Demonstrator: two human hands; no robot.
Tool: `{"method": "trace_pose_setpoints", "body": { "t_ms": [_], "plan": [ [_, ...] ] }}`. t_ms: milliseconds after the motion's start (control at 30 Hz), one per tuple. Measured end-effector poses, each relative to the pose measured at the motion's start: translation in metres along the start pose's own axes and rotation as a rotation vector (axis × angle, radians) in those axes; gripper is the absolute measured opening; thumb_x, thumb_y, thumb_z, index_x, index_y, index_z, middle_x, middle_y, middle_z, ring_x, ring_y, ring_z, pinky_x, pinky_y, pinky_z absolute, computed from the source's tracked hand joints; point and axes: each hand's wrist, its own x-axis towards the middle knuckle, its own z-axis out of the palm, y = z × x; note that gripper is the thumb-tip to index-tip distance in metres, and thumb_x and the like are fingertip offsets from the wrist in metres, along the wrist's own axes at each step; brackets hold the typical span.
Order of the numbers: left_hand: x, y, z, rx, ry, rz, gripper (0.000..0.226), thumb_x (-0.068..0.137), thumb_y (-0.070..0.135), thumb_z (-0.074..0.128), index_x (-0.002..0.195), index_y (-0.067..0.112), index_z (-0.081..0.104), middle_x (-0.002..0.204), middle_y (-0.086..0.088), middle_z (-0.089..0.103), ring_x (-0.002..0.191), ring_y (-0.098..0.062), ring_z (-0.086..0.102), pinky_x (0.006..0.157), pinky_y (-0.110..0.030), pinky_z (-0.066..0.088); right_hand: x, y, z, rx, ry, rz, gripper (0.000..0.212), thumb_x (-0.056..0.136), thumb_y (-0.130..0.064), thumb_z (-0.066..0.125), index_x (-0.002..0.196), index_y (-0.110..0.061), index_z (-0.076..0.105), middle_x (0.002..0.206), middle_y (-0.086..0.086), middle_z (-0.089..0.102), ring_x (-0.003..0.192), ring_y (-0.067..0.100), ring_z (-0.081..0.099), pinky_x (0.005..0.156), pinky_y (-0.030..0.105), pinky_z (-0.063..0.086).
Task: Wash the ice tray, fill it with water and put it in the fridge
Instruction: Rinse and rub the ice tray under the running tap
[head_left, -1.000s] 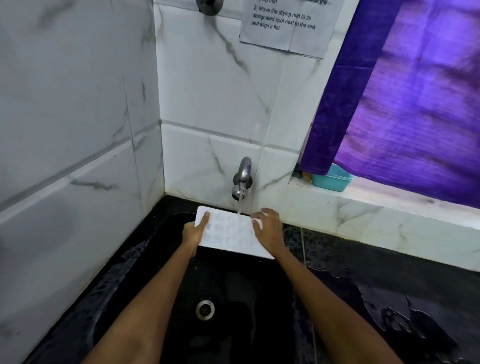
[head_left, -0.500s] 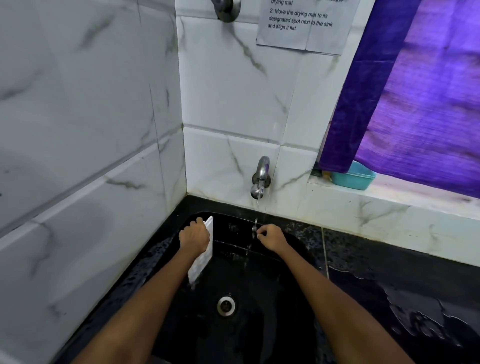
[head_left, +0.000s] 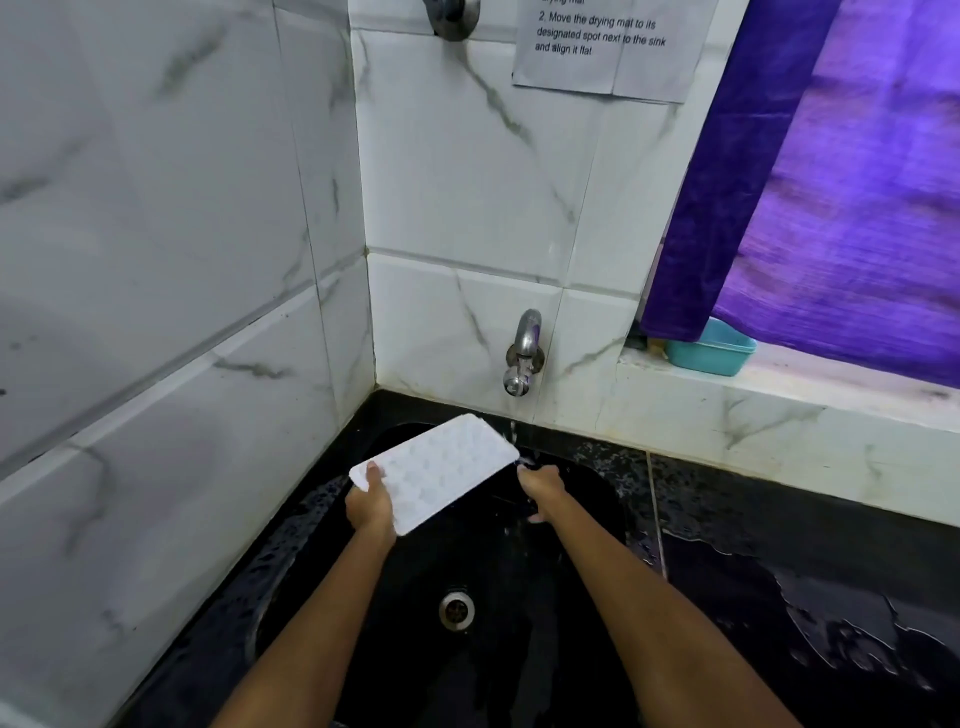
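A white ice tray (head_left: 441, 467) is held over the black sink (head_left: 582, 530), its face with the cube pockets turned up toward me and its far corner close to the water stream. My left hand (head_left: 370, 506) grips the tray's near-left end, thumb on top. My right hand (head_left: 543, 488) is off the tray, just right of its edge, under the thin stream that falls from the metal tap (head_left: 523, 358); its fingers curl downward and hold nothing that I can see.
The sink drain (head_left: 456, 609) lies below my hands. Wet black counter (head_left: 810, 587) stretches to the right. White marble tiles close off the left and back. A teal tub (head_left: 711, 349) sits on the ledge under a purple curtain (head_left: 841, 197). A paper note (head_left: 602, 47) hangs above.
The tray went from flat in both hands to hanging on edge in my left hand, and is now turned face up again. My right hand let go and stays under the stream.
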Motion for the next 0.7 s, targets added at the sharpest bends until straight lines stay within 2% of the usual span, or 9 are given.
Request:
{"method": "trace_pose_setpoints", "body": {
  "t_ms": [67, 200, 300, 367, 433, 500, 567, 633, 700],
  "plan": [
    [0.001, -0.004, 0.003, -0.15, -0.146, -0.089, 0.045, 0.098, 0.029, 0.048, 0.125, -0.006, 0.054, 0.129, -0.023, 0.057, 0.119, -0.038, 0.056, 0.091, -0.039, 0.047, -0.001, 0.003, 0.005, 0.282, -0.165, -0.025, 0.065, 0.097, -0.025, 0.048, 0.148, -0.011, 0.011, 0.149, 0.015, 0.032, 0.126, 0.038, 0.046, 0.081, 0.042, 0.053],
    [0.013, -0.022, -0.008, -0.241, -0.557, -0.264, 0.046, 0.103, 0.029, 0.034, 0.138, -0.001, 0.041, 0.132, -0.019, 0.054, 0.123, -0.036, 0.051, 0.095, -0.046, 0.043, -0.002, -0.003, 0.009, 0.483, -0.153, -0.198, 0.045, 0.094, -0.007, 0.044, 0.137, -0.011, 0.029, 0.133, 0.015, 0.052, 0.107, 0.031, 0.062, 0.075, 0.04, 0.054],
    [0.017, -0.027, -0.019, -0.028, -0.672, -0.317, 0.041, 0.099, 0.006, 0.041, 0.139, 0.0, 0.04, 0.11, -0.011, 0.062, 0.099, -0.026, 0.059, 0.081, -0.039, 0.051, -0.002, -0.005, 0.005, 0.496, -0.157, -0.203, 0.046, 0.094, -0.009, 0.045, 0.138, -0.014, 0.03, 0.131, 0.012, 0.053, 0.101, 0.027, 0.06, 0.077, 0.042, 0.052],
    [0.016, -0.023, -0.022, 0.164, -0.763, -0.327, 0.045, 0.092, -0.004, 0.046, 0.137, 0.002, 0.045, 0.109, -0.009, 0.065, 0.098, -0.024, 0.061, 0.072, -0.035, 0.058, -0.002, -0.006, 0.003, 0.418, -0.15, -0.227, 0.044, 0.096, -0.011, 0.046, 0.138, -0.013, 0.032, 0.133, 0.012, 0.052, 0.107, 0.029, 0.059, 0.082, 0.045, 0.052],
    [0.016, -0.018, -0.02, 0.201, -0.841, -0.375, 0.038, 0.088, 0.0, 0.05, 0.125, 0.004, 0.055, 0.106, -0.012, 0.07, 0.098, -0.029, 0.064, 0.069, -0.036, 0.06, -0.001, -0.007, 0.004, 0.324, -0.132, -0.255, 0.048, 0.094, -0.005, 0.046, 0.139, -0.015, 0.033, 0.131, 0.014, 0.053, 0.111, 0.032, 0.059, 0.082, 0.046, 0.053],
    [0.01, -0.013, -0.013, 0.21, -0.912, -0.422, 0.032, 0.088, 0.015, 0.056, 0.119, 0.006, 0.06, 0.115, -0.016, 0.068, 0.107, -0.034, 0.063, 0.082, -0.042, 0.057, -0.003, -0.007, 0.006, 0.244, -0.147, -0.273, 0.051, 0.092, -0.001, 0.045, 0.14, -0.017, 0.035, 0.127, 0.017, 0.056, 0.109, 0.033, 0.06, 0.079, 0.046, 0.054],
    [0.003, -0.01, 0.001, 0.294, -0.885, -0.309, 0.039, 0.092, 0.034, 0.057, 0.118, 0.005, 0.061, 0.117, -0.018, 0.067, 0.109, -0.034, 0.063, 0.088, -0.043, 0.054, -0.003, -0.007, 0.01, 0.187, -0.166, -0.327, 0.058, 0.09, 0.001, 0.046, 0.142, -0.02, 0.033, 0.128, 0.017, 0.057, 0.111, 0.033, 0.06, 0.084, 0.048, 0.054],
    [-0.003, -0.013, 0.015, 0.347, -0.71, -0.091, 0.042, 0.092, 0.043, 0.055, 0.107, 0.004, 0.064, 0.099, -0.011, 0.071, 0.089, -0.027, 0.068, 0.076, -0.036, 0.056, -0.004, -0.008, 0.011, 0.102, -0.105, -0.418, 0.064, 0.089, 0.0, 0.047, 0.145, -0.023, 0.028, 0.13, 0.015, 0.056, 0.114, 0.03, 0.058, 0.093, 0.046, 0.05],
    [-0.01, -0.018, 0.028, 0.291, -0.552, 0.037, 0.039, 0.09, 0.043, 0.057, 0.095, 0.006, 0.064, 0.091, -0.009, 0.069, 0.081, -0.025, 0.067, 0.071, -0.032, 0.055, -0.008, -0.012, 0.008, -0.074, 0.008, -0.492, 0.063, 0.09, -0.003, 0.046, 0.146, -0.022, 0.025, 0.123, 0.018, 0.058, 0.111, 0.032, 0.057, 0.091, 0.035, 0.047]
  ]
}}
